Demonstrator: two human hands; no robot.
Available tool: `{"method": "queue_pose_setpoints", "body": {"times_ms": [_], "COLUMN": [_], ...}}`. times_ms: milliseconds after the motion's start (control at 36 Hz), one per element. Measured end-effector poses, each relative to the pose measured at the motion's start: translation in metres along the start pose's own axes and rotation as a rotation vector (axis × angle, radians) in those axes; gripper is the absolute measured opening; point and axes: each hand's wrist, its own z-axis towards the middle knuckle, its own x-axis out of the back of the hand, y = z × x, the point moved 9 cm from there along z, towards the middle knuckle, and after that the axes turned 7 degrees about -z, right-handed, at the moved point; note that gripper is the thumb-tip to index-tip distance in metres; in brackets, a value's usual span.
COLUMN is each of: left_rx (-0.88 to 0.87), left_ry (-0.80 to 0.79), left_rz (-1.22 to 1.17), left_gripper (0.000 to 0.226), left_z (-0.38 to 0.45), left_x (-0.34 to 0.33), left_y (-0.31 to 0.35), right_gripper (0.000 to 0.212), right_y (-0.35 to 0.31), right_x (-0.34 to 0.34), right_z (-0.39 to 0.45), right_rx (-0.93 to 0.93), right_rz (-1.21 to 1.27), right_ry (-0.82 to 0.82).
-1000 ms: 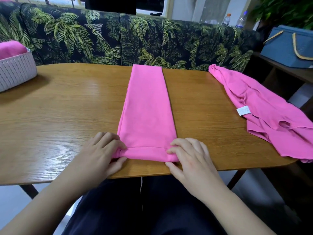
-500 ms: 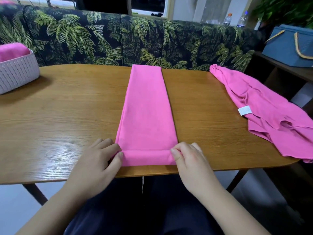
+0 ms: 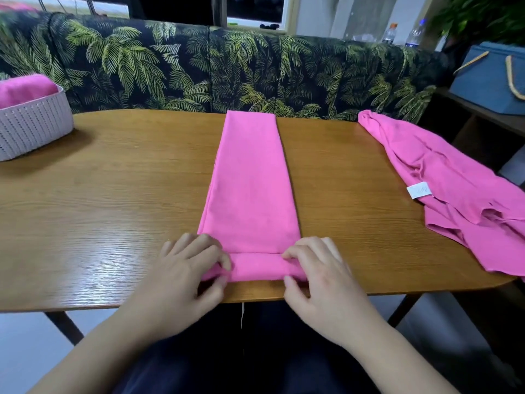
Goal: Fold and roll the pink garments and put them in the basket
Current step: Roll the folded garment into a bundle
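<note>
**Operator:** From the head view, I had the folded pink garment [image 3: 250, 189] lying as a long strip down the middle of the wooden table [image 3: 113, 209], its far end at the table's back edge and its near end turned over into the first low roll by the front edge. My left hand [image 3: 193, 268] pinched the left end of that roll between curled fingers and thumb. My right hand [image 3: 315, 268] gripped the right end the same way.

**Reviewer:** So which step was that?

**Operator:** I judged it the start of rolling this garment; only one turn was made and nearly the whole strip lay flat beyond it.

**Reviewer:** Where did the rest stand?

**Operator:** The woven basket [image 3: 34, 126] sat at the table's far left, well apart from the strip, with a rolled pink garment [image 3: 25, 89] already inside. An unfolded pink garment [image 3: 454, 189] lay crumpled at the right end, white label [image 3: 419, 191] showing, partly over the edge.

**Reviewer:** And the next move?

**Operator:** I reckoned it called for both hands pushing the roll away together, evenly, keeping it tight so the ends would not skew or telescope.
</note>
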Motion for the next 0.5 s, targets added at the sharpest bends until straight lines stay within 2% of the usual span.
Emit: {"method": "queue_pose_setpoints", "body": {"times_ms": [83,278,389,444,500], "left_rx": [0.02,0.066,0.094,0.106,0.126], "left_ry": [0.009,0.099,0.189,0.226,0.243], "left_rz": [0.012,0.019,0.022,0.003,-0.068], "left_gripper": [0.021,0.04,0.039,0.037,0.025], "left_z": [-0.004,0.002,0.01,0.012,0.013], "left_x": [-0.003,0.002,0.007,0.011,0.013], "left_y": [-0.006,-0.02,-0.02,-0.02,-0.023], "right_gripper": [0.041,0.048,0.063,0.056,0.035], "right_y": [0.003,0.008,0.012,0.014,0.013], "right_x": [-0.011,-0.006,-0.007,-0.008,-0.01], "right_z": [0.001,0.011,0.018,0.02,0.02], "right_rx": [-0.002,-0.005,-0.066,-0.115,-0.127], "right_rz": [-0.013,-0.009,0.06,0.123,0.15], "right_ry": [-0.069,0.053,0.033,-0.034,-0.097]}}
